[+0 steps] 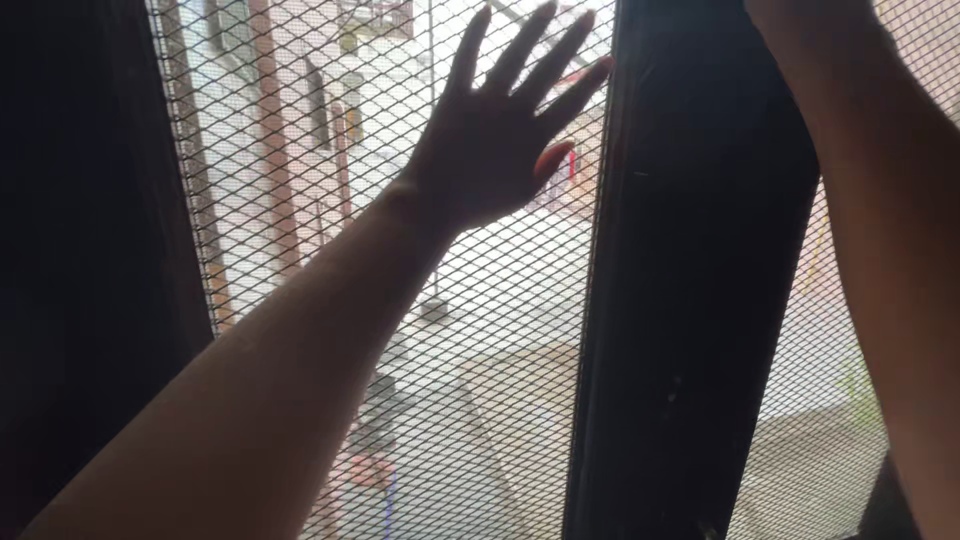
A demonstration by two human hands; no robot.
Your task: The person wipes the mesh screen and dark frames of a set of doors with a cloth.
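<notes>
My left hand (495,130) is raised with fingers spread, its palm flat against a metal diamond-mesh screen (300,130) over a window. Its fingertips reach the edge of a dark vertical window frame bar (690,300). My right forearm (890,220) rises along the right side of that bar; the right hand itself is cut off by the top edge of the picture.
A dark panel or curtain (80,250) fills the left side. Through the mesh, bright buildings and a rooftop (520,370) lie outside below. More mesh (810,380) continues right of the bar.
</notes>
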